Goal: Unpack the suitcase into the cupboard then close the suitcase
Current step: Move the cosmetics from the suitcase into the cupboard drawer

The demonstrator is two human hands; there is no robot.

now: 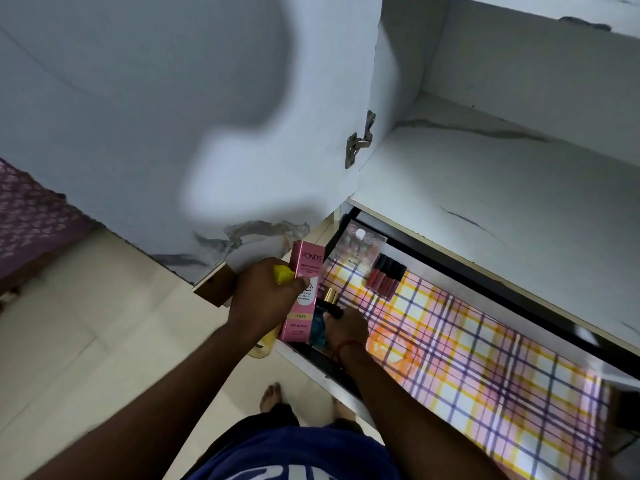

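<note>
Person stands at open cupboard drawer [585, 344], both hands busy at its near-left corner. Suitcase not in view.

Left hand [263, 296] is clenched round a pink carton [302, 294] plus sth yellow [284, 273] tucked under the fingers [301, 282]; a pale yellowish bottle [263, 348] shows below the wrist, how it's held can't be told. Carton's long axis runs upright, tilted slightly, top away from the body, bottom end just over the drawer's front-left rim.

Right hand [346, 329] sits just right of the carton, inside the drawer, fingers curled onto a dark teal item [318, 327] w/ a gold-capped piece [330, 295] just beyond the fingertips. Whether it grips or only steadies it: can't tell.

Key relation: free drawer floor lies right of and beyond both hands; right hand is nearer to it, so the teal item likely gets set down 1st, carton follows rightward.

Beyond the fingers, far-left corner: a row of dark-capped red lip tubes [386, 277], about 4, lying side by side, and a clear blister pack [360, 245] touching the corner.

Materials: carton is glossy printed card, flat-sided, easy pinch. Drawer liner [485, 375] is plaid, pink/yellow/purple, glossy, prob slippery. Cupboard door [173, 133] and shelf [502, 174] are white marbled laminate; metal hinge [360, 140] on the door edge.
</note>
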